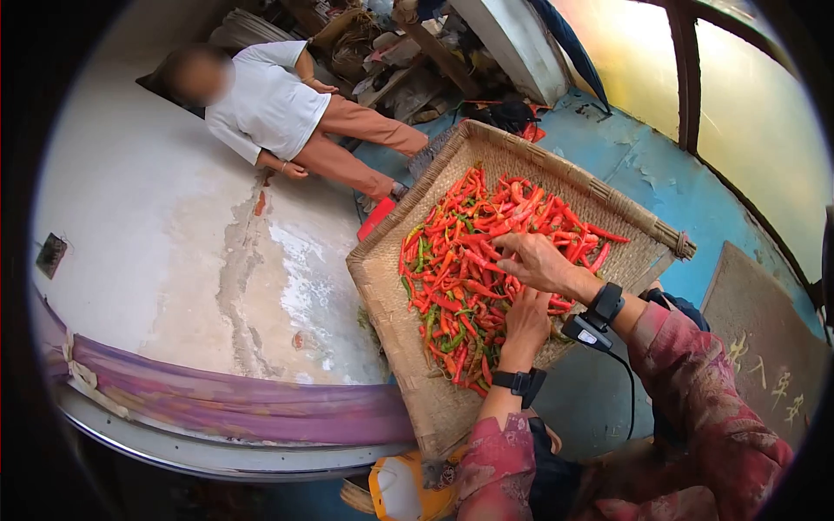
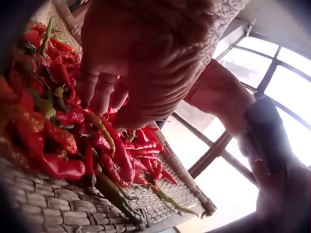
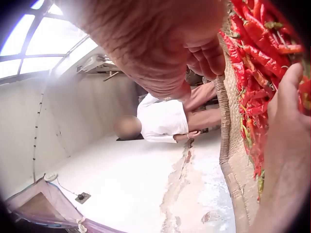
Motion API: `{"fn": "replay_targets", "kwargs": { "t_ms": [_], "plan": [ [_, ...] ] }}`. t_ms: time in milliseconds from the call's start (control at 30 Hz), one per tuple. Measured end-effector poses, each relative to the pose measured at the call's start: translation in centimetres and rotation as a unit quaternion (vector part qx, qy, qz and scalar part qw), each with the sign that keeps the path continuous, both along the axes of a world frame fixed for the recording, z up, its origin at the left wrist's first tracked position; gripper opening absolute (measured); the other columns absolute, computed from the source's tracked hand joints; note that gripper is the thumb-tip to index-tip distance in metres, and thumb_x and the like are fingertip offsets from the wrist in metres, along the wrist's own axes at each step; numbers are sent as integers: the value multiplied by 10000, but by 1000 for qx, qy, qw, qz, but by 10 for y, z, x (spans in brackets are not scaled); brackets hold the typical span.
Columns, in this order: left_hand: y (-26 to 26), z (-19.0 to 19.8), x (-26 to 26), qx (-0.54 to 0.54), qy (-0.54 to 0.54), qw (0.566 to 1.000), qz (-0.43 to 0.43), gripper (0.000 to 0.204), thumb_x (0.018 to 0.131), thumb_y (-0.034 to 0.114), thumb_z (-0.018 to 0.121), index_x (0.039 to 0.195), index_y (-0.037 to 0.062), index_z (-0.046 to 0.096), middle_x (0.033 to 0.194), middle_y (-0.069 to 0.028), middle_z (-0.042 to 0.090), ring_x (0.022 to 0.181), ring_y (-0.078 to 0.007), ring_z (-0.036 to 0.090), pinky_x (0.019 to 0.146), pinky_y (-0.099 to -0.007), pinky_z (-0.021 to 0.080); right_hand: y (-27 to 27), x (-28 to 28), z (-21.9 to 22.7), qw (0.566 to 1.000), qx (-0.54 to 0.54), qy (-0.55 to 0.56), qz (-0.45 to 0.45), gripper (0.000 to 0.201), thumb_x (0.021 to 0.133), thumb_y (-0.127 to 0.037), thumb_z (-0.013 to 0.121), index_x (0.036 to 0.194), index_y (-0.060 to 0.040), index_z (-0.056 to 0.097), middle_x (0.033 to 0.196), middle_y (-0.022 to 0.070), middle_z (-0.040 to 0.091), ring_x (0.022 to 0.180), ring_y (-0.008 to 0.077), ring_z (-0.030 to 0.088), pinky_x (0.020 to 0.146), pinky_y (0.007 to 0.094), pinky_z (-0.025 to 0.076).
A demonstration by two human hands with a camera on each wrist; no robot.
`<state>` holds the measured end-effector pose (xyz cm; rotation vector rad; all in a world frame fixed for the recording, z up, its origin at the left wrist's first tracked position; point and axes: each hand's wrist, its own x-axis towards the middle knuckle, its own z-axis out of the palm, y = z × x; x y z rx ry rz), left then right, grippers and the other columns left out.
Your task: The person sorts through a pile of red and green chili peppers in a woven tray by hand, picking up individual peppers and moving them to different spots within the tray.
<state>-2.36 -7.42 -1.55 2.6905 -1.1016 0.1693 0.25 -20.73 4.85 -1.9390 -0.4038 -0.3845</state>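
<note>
A heap of red chili peppers [image 1: 460, 260], with some green ones mixed in, lies in a square woven basket tray [image 1: 404, 347]. My left hand [image 1: 526, 326] reaches over the near side of the heap. In the left wrist view, its fingers [image 2: 103, 92] point down among the chilies, lightly bent. Farther right, my right hand [image 1: 539, 262] is over the heap, fingers loosely bent with no chili visible between them. The right wrist view shows this hand's fingers [image 3: 206, 58] above the tray's rim; the left thumb lies against the chilies there.
Beyond the tray stands a person in a white shirt [image 1: 269, 100]. Piled clutter [image 1: 391, 61] fills the back corner. Purple cloth [image 1: 243, 391] runs along the left, and a yellow container [image 1: 404, 486] sits below the tray. Windows [image 1: 764, 104] line the right side.
</note>
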Motion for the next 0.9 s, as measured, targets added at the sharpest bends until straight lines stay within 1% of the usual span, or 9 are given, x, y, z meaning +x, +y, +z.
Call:
{"fn": "replay_targets", "kwargs": {
  "t_ms": [67, 267, 333, 433, 533, 733, 800, 867, 900],
  "plan": [
    [-5, -8, 3, 66, 19, 996, 56, 272, 761, 61, 512, 1024, 8, 561, 1027, -203, 582, 937, -390, 560, 744, -455, 488, 4, -4, -7, 994, -100, 14, 47, 348, 778, -122, 613, 1074, 54, 561, 836, 203, 621, 781, 342, 618, 679, 428, 492],
    [13, 23, 7, -105, 98, 970, 195, 205, 862, 138, 495, 980, -15, 563, 917, -229, 575, 812, -403, 574, 671, -453, 472, 0, -12, -12, 993, -108, -4, 52, 340, 766, -107, 587, 1080, 21, 573, 879, 229, 615, 839, 362, 606, 726, 426, 495],
    [35, 20, 16, -228, -15, 963, 144, 235, 882, 167, 516, 1006, -25, 569, 880, -185, 581, 724, -330, 601, 618, -396, 481, 4, -11, -9, 992, -103, 50, 55, 360, 759, -117, 597, 1086, 32, 566, 880, 227, 615, 854, 362, 603, 736, 428, 488],
    [48, 30, 9, -398, 198, 856, 263, 291, 927, 250, 501, 1081, 15, 574, 750, 3, 547, 601, -45, 503, 524, -204, 440, 17, -10, -25, 994, -82, -53, 39, 459, 760, -163, 630, 1150, 49, 513, 872, 221, 617, 833, 363, 609, 721, 424, 487],
    [60, 36, 4, -401, 207, 856, 252, 282, 935, 252, 484, 1055, 15, 579, 724, 0, 549, 583, -54, 496, 503, -205, 417, 32, -13, -19, 996, -11, 37, 77, 494, 769, -166, 635, 1188, 48, 485, 861, 202, 620, 809, 342, 618, 699, 416, 486],
    [72, 43, -14, -249, 257, 898, 255, 312, 914, 294, 499, 1026, 14, 582, 712, -24, 546, 590, -108, 505, 528, -260, 409, 49, -3, -24, 992, 80, 55, 82, 167, 841, -162, 586, 880, 1, 592, 752, 159, 615, 715, 265, 627, 627, 379, 484],
    [90, 36, -23, -223, 196, 926, 235, 347, 892, 335, 517, 1034, 24, 582, 734, -86, 563, 655, -206, 546, 632, -351, 448, 46, 3, -21, 994, 42, 84, 63, 185, 858, -178, 572, 824, 3, 600, 721, 139, 618, 702, 253, 627, 615, 381, 482],
    [116, 33, -34, 11, -63, 968, 243, 417, 858, 335, 567, 1144, 35, 523, 946, -165, 569, 813, -318, 566, 749, -401, 457, 41, 10, -17, 991, 27, 105, 83, 248, 861, -194, 570, 1027, -11, 580, 875, 177, 618, 746, 262, 626, 659, 385, 490],
    [124, 36, -38, 12, -63, 968, 244, 417, 858, 335, 567, 1144, 35, 523, 946, -165, 569, 813, -318, 566, 749, -401, 457, 43, 11, -13, 995, 91, 14, 23, 359, 858, -201, 575, 1158, -22, 492, 980, 200, 580, 810, 279, 613, 695, 394, 489]
  ]
}}
